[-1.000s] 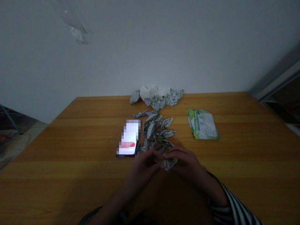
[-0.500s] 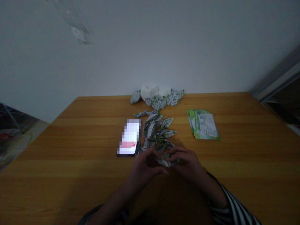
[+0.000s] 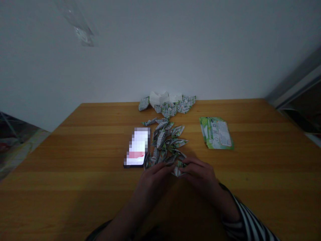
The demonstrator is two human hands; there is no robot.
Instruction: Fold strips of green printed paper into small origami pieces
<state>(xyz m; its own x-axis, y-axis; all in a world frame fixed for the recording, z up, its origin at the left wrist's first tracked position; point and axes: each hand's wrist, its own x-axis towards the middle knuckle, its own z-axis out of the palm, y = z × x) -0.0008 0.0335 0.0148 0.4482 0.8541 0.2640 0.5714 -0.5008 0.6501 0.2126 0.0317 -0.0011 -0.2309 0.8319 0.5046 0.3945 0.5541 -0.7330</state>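
Between my two hands, low over the wooden table [image 3: 95, 187], is a small folded paper piece [image 3: 177, 171], white and green with print. My left hand [image 3: 156, 179] grips its left side, fingers closed together and the thumb mostly hidden. Pinching the right side is my right hand [image 3: 200, 172], with its fingertips on the paper. Just beyond my fingers lies a loose pile of similar folded paper pieces [image 3: 162, 139], pointed and printed in grey and green.
A lit phone [image 3: 137, 147] lies left of the pile, its screen partly blurred out. To the right is a stack of flat green printed sheets [image 3: 217, 133]. Against the wall [image 3: 175, 50], more folded paper [image 3: 169, 108] sits with white crumpled tissue [image 3: 159, 98].
My left hand's fingers have closed in; the gap between its thumb and forefinger is gone. The folded piece has turned slightly between my hands. The view has shifted a little.
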